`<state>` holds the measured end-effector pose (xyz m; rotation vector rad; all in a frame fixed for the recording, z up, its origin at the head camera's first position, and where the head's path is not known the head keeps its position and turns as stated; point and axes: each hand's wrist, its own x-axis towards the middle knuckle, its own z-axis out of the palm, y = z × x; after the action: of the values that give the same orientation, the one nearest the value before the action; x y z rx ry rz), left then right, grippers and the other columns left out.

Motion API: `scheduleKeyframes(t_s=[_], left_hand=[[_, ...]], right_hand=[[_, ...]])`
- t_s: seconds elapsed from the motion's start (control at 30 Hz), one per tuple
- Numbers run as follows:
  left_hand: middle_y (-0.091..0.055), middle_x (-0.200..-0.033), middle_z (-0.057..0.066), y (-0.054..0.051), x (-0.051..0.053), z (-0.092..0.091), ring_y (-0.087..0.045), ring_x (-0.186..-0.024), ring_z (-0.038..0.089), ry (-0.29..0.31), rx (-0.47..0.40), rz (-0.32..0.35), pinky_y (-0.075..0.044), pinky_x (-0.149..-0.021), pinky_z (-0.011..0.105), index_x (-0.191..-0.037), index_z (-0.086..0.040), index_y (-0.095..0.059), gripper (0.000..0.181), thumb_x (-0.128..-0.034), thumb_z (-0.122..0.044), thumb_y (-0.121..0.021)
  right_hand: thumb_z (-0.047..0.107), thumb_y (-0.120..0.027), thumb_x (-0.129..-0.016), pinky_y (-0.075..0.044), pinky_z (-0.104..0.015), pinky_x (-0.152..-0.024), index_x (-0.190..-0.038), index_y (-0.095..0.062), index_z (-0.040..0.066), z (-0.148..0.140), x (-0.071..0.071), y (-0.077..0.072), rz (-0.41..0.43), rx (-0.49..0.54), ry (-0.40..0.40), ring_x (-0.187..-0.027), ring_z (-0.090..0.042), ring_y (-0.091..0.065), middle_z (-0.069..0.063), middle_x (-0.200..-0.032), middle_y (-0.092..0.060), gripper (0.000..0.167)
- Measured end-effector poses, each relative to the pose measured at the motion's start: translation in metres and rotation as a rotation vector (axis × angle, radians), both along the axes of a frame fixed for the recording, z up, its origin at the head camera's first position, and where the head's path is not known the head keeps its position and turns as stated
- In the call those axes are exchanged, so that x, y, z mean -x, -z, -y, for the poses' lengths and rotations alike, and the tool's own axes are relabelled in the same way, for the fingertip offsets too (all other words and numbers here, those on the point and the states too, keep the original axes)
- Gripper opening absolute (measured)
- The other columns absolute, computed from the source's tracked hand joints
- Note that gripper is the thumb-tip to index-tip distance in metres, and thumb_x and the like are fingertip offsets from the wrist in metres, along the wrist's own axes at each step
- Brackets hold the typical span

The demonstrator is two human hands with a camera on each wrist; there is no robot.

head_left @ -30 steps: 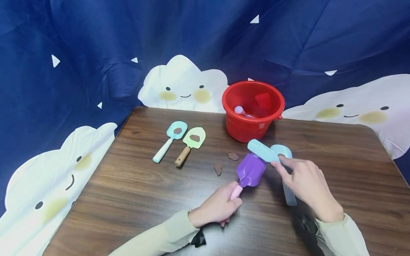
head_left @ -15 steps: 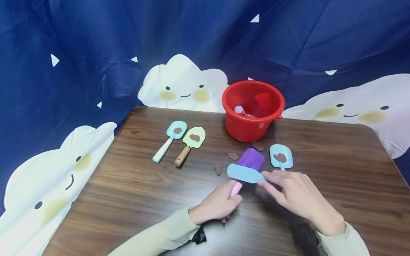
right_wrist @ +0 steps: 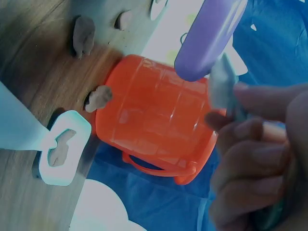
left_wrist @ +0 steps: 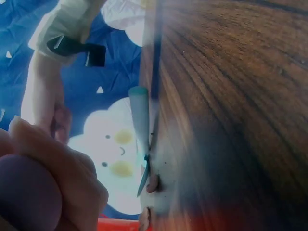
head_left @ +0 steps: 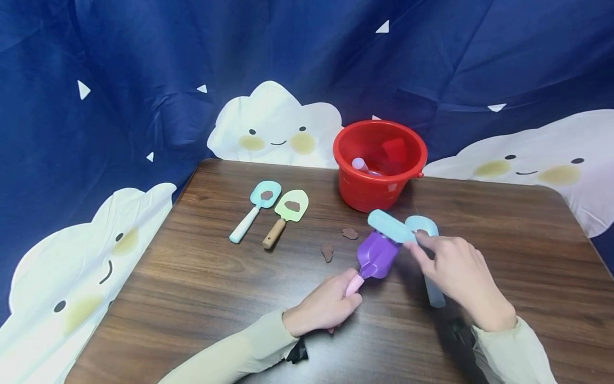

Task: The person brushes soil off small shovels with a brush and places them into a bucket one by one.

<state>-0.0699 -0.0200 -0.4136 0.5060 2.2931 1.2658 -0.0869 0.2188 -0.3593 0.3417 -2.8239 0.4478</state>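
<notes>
In the head view my left hand (head_left: pixel 326 304) grips the pink handle of a purple toy shovel (head_left: pixel 376 255), its blade raised above the table and pointing toward the bucket. My right hand (head_left: pixel 458 274) pinches a light blue flat-bladed tool (head_left: pixel 390 226), probably another toy shovel, lying across the far end of the purple blade. Whether the two touch is unclear. The right wrist view shows the right fingers (right_wrist: pixel 250 159) curled round its handle. Beneath that hand a blue shovel (head_left: pixel 434 290) lies on the table, a brown piece (right_wrist: pixel 60 149) on its blade.
A red bucket (head_left: pixel 366 186) with a lilac-ended item inside stands at the back. Left of centre lie a turquoise shovel (head_left: pixel 247 224) and a green shovel (head_left: pixel 274 234), each bearing a brown piece. Loose brown pieces (head_left: pixel 327 253) lie on the wooden table (head_left: pixel 201 298).
Half a second ago the light blue tool lay nearer the purple shovel's handle. My right hand has moved it away from me to the blade's far end, close to where it was one second ago.
</notes>
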Motion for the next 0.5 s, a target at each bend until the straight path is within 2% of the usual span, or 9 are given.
scheduleKeyframes(t_s=[0.1,0.17,0.23,0.3,0.4,0.43,0.5], left_hand=[[-0.046,-0.054,-0.002,0.001,0.0,-0.002,-0.042,-0.028,0.008,-0.003,-0.02,0.039,-0.044,-0.027,0.034,-0.093,-0.012,-0.047,0.007,-0.0884,-0.012,-0.052],[-0.048,-0.054,0.0,0.001,0.0,-0.002,-0.044,-0.028,0.009,-0.021,-0.051,0.097,-0.045,-0.027,0.035,-0.093,-0.013,-0.047,0.007,-0.0885,-0.012,-0.052],[-0.05,-0.054,0.003,0.001,0.001,-0.003,-0.045,-0.029,0.01,-0.05,-0.106,0.178,-0.044,-0.027,0.034,-0.093,-0.012,-0.047,0.005,-0.0884,-0.012,-0.05],[-0.05,-0.054,0.005,0.0,0.002,-0.003,-0.045,-0.03,0.011,-0.083,-0.171,0.254,-0.043,-0.027,0.032,-0.093,-0.01,-0.047,0.005,-0.0881,-0.011,-0.049],[-0.05,-0.056,0.006,-0.001,0.005,-0.004,-0.045,-0.03,0.011,-0.114,-0.263,0.319,-0.04,-0.026,0.028,-0.091,-0.006,-0.047,0.005,-0.0868,-0.009,-0.046],[-0.05,-0.056,0.005,-0.002,0.005,-0.004,-0.045,-0.031,0.011,-0.119,-0.284,0.325,-0.04,-0.026,0.029,-0.091,-0.006,-0.047,0.005,-0.0868,-0.008,-0.046],[-0.05,-0.056,0.005,-0.004,0.006,-0.005,-0.044,-0.03,0.011,-0.129,-0.313,0.335,-0.04,-0.026,0.029,-0.091,-0.005,-0.046,0.005,-0.0866,-0.008,-0.045]], right_hand=[[0.03,-0.068,-0.087,-0.031,-0.029,-0.043,-0.114,-0.07,0.004,-0.003,0.001,0.0,0.062,0.009,0.065,-0.055,-0.022,-0.049,-0.006,-0.058,-0.059,0.037],[0.03,-0.067,-0.088,-0.034,-0.03,-0.045,-0.118,-0.067,0.001,-0.004,0.001,0.002,0.063,0.041,0.079,-0.058,-0.023,-0.053,-0.01,-0.063,-0.065,0.042],[0.029,-0.069,-0.087,-0.039,-0.033,-0.048,-0.117,-0.068,0.0,-0.002,-0.001,0.005,0.023,0.087,0.068,-0.059,-0.023,-0.055,-0.011,-0.065,-0.068,0.041],[0.024,-0.072,-0.085,-0.046,-0.038,-0.052,-0.114,-0.07,0.001,0.001,-0.005,0.009,-0.037,0.141,0.034,-0.061,-0.022,-0.058,-0.011,-0.069,-0.07,0.038],[0.018,-0.077,-0.078,-0.054,-0.043,-0.064,-0.107,-0.073,0.004,0.007,-0.012,0.016,-0.135,0.191,-0.057,-0.07,-0.023,-0.067,-0.01,-0.082,-0.074,0.033],[0.018,-0.079,-0.076,-0.055,-0.042,-0.067,-0.106,-0.073,0.006,0.009,-0.014,0.018,-0.16,0.198,-0.087,-0.073,-0.022,-0.069,-0.009,-0.086,-0.075,0.032],[0.018,-0.081,-0.073,-0.055,-0.032,-0.066,-0.104,-0.074,0.009,0.014,-0.019,0.023,-0.182,0.205,-0.144,-0.074,-0.017,-0.069,-0.004,-0.091,-0.075,0.032]])
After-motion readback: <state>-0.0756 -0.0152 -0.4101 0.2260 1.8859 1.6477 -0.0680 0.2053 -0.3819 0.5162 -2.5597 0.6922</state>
